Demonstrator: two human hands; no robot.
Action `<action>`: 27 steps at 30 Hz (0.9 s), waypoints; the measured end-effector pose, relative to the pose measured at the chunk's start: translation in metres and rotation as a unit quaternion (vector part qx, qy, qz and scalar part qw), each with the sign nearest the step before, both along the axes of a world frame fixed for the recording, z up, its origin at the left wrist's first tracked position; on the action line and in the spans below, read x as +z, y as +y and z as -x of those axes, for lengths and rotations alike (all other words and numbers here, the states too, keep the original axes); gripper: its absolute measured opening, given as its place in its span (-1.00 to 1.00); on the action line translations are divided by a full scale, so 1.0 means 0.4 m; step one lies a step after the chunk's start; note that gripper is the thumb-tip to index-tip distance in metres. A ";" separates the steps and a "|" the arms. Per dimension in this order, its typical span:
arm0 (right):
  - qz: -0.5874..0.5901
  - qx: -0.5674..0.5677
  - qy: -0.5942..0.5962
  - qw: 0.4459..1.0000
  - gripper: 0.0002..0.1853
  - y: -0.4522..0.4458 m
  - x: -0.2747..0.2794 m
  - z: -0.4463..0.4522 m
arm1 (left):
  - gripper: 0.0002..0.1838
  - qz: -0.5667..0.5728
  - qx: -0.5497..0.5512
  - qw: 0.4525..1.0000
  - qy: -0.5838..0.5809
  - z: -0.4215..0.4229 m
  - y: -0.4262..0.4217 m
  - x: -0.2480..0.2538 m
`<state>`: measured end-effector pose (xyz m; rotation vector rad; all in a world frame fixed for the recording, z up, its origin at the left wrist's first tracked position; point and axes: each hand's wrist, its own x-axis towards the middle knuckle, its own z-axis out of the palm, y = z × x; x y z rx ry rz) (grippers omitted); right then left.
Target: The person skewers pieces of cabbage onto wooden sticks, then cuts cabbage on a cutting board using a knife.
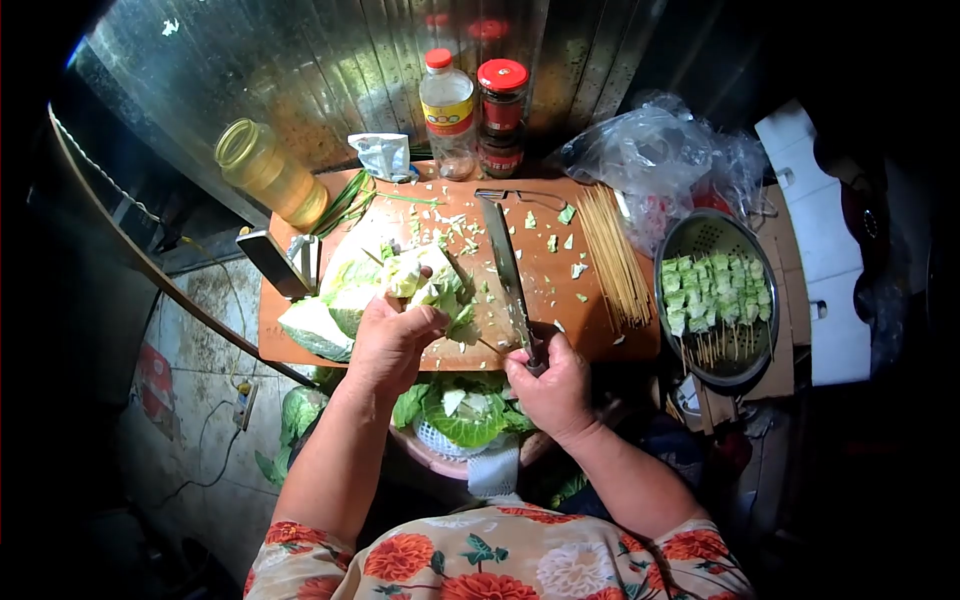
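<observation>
My left hand [395,342] is closed on pale green cabbage pieces [402,275] above the left half of the orange board [350,218]. My right hand [552,385] grips the dark handle of a long knife [507,262], its blade pointing away across the board. A thin skewer [488,346] runs from near the cabbage toward my right fingertips. Larger cabbage leaves [318,328] lie left of my left hand. Small green and white scraps are scattered around the blade. Bare wooden skewers [612,258] lie in a bundle to the right of the knife.
A metal colander [664,300] at right holds skewered cabbage. Along the back stand a yellow jar [272,178], a clear bottle [450,120], a red-lidded jar [502,115] and plastic bags [655,150]. A phone [273,264] leans at left; a basin with leaves [465,415] sits below the board.
</observation>
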<state>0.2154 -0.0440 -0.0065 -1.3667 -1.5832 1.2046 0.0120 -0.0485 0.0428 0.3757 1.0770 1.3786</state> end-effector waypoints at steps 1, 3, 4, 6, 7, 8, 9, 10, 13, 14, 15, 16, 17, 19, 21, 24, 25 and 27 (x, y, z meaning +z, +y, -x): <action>0.013 0.007 -0.018 1.000 -0.82 0.002 0.009 -0.002 | -0.41 -0.005 -0.003 1.000 0.004 0.003 -0.001 -0.004; -0.055 0.006 -0.072 0.996 -0.81 0.006 0.027 -0.006 | -0.42 -0.004 0.008 0.999 0.035 -0.004 0.001 0.003; -0.122 0.003 -0.126 0.985 -0.79 0.008 0.036 -0.009 | -0.44 -0.002 0.019 0.998 0.066 -0.006 0.002 0.006; -0.178 0.013 -0.152 0.972 -0.75 0.010 0.047 -0.015 | -0.44 -0.011 0.019 0.997 0.076 -0.002 0.003 0.003; -0.233 0.023 -0.177 0.956 -0.71 0.009 0.057 -0.016 | -0.45 -0.019 0.018 0.996 0.085 0.000 0.003 0.000; -0.202 0.049 -0.117 0.971 -0.62 0.006 0.080 -0.011 | -0.45 -0.019 0.018 0.996 0.085 -0.001 0.004 -0.008; -0.192 0.071 -0.113 0.972 -0.57 -0.005 0.078 -0.012 | -0.46 -0.044 0.026 0.996 0.072 -0.005 0.006 -0.017; -0.182 0.092 -0.110 0.973 -0.51 -0.019 0.076 -0.014 | -0.47 -0.069 0.034 0.995 0.059 -0.013 0.009 -0.016; -0.237 0.143 -0.104 0.955 -0.40 -0.027 0.073 -0.010 | -0.48 -0.097 0.030 0.994 0.049 -0.014 -0.011 -0.065; -0.261 0.153 -0.100 0.948 -0.37 -0.025 0.070 -0.009 | -0.46 -0.118 0.007 0.992 0.048 -0.010 -0.016 -0.083; -0.261 0.152 -0.101 0.948 -0.37 -0.025 0.071 -0.008 | -0.50 -0.114 0.012 0.992 0.048 -0.011 -0.015 -0.083; -0.257 0.158 -0.105 0.948 -0.37 -0.025 0.072 -0.008 | -0.50 -0.114 0.011 0.992 0.048 -0.010 -0.015 -0.087; -0.253 0.165 -0.110 0.947 -0.36 -0.025 0.073 -0.008 | -0.51 -0.118 0.004 0.992 0.052 -0.008 -0.016 -0.096; -0.246 0.166 -0.109 0.949 -0.36 -0.027 0.070 -0.008 | -0.52 -0.120 -0.004 0.991 0.056 -0.005 -0.016 -0.109; -0.239 0.167 -0.108 0.950 -0.36 -0.029 0.068 -0.008 | -0.52 -0.115 0.011 0.991 0.066 -0.003 -0.015 -0.115; -0.220 0.168 -0.119 0.954 -0.37 -0.029 0.067 -0.006 | -0.52 -0.085 0.056 0.991 0.085 -0.011 -0.012 -0.082; -0.206 0.150 -0.127 0.959 -0.45 -0.027 0.063 -0.002 | -0.50 -0.100 0.088 0.988 0.080 -0.009 0.000 -0.071; -0.192 0.131 -0.135 0.963 -0.52 -0.024 0.042 -0.001 | -0.51 -0.067 0.088 0.992 0.062 0.012 -0.003 -0.030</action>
